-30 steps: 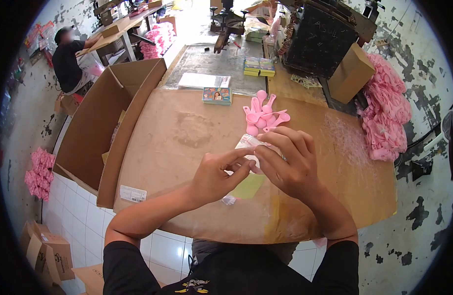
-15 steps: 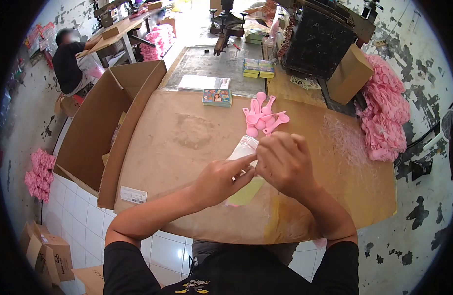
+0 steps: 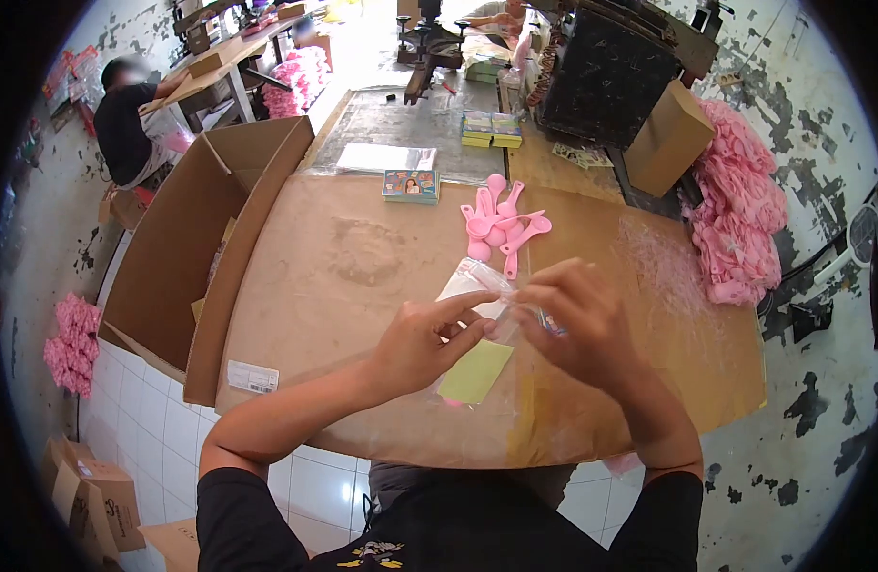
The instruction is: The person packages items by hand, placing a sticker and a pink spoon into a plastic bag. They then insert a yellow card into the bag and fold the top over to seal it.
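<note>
A clear plastic bag [image 3: 504,327] is stretched between my two hands above the table. My left hand [image 3: 429,341] pinches its left edge between thumb and fingers. At its upper right edge, the bent, slightly blurred fingers of my right hand [image 3: 580,324] grip the film. A yellow-green card [image 3: 479,370] shows just below the bag; whether it is inside cannot be told. Something pink peeks out at the card's lower end. Part of a blue printed card [image 3: 551,322] shows by my right hand. Behind my fingers lie whitish plastic bags [image 3: 464,277], and beyond them a pile of pink measuring spoons [image 3: 502,227].
A large open cardboard box [image 3: 202,286] stands along the table's left side. Farther back are a stack of printed cards [image 3: 411,187], white sheets [image 3: 386,158] and yellow-edged stacks [image 3: 491,130]. Bundled pink material [image 3: 739,214] is at the right. A person [image 3: 129,129] sits far left.
My right hand has moved slightly right and its fingers have opened up a little, revealing more of the bag and a blue printed card. My left hand stays nearly in place.
</note>
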`<state>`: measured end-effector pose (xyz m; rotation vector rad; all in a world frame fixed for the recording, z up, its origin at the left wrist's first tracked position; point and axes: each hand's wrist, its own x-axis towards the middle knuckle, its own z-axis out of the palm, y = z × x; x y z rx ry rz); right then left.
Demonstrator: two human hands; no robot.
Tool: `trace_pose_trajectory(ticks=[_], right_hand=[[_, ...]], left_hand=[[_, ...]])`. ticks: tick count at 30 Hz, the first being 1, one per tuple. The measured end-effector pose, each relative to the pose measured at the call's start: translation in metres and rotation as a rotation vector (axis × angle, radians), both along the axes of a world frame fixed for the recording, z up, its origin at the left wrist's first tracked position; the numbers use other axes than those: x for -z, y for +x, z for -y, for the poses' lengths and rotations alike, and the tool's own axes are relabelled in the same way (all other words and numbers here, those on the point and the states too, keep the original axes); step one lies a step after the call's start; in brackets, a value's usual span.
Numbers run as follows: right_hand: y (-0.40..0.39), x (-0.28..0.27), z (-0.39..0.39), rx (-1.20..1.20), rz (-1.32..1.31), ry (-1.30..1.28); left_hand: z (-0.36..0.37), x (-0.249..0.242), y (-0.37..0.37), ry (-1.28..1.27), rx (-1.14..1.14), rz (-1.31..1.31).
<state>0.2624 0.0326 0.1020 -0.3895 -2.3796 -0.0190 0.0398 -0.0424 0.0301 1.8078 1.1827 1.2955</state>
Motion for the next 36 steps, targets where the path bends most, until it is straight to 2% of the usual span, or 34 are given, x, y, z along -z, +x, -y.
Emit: trace_pose_trajectory(ticks=[3, 12, 15, 16, 18, 20, 23, 26, 32, 35, 36], right_hand=[[-0.016, 0.013, 0.007, 0.087, -0.035, 0.178], [-0.021, 0.015, 0.003, 0.074, 0.010, 0.193], [-0.016, 0.017, -0.006, 0.040, -0.125, -0.008], [-0.009, 0.013, -0.011, 0.083, -0.181, -0.162], [0.017, -0.001, -0.023, 0.171, -0.286, -0.471], [0.052, -0.012, -0.041, -0.110, -0.382, -0.968], [0.124, 0.001, -0.080, -0.300, -0.618, -1.357], [0.189, 0.014, -0.124, 0.047, -0.355, -1.301], [0.201, 0.028, -0.117, 0.799, 0.130, -0.150], [0.176, 0.014, -0.108, 0.450, -0.140, -0.842], [0.161, 0.013, -0.100, 0.477, -0.038, -0.582]], left_hand=[[0.002, 0.002, 0.004, 0.095, 0.000, -0.025], [0.003, 0.004, 0.002, 0.170, -0.033, -0.117], [0.001, 0.003, -0.001, 0.182, -0.027, -0.165], [0.000, 0.002, -0.002, 0.190, -0.021, -0.184], [0.002, -0.002, -0.005, 0.048, 0.010, -0.099], [0.001, -0.004, -0.005, -0.049, 0.024, -0.001], [-0.004, -0.007, -0.007, -0.134, 0.022, 0.120], [-0.005, -0.006, -0.011, -0.226, 0.041, 0.159], [-0.011, -0.001, -0.007, -0.200, 0.030, 0.289], [-0.011, 0.000, -0.006, -0.229, 0.023, 0.328], [-0.013, 0.004, -0.007, -0.213, 0.017, 0.333]])
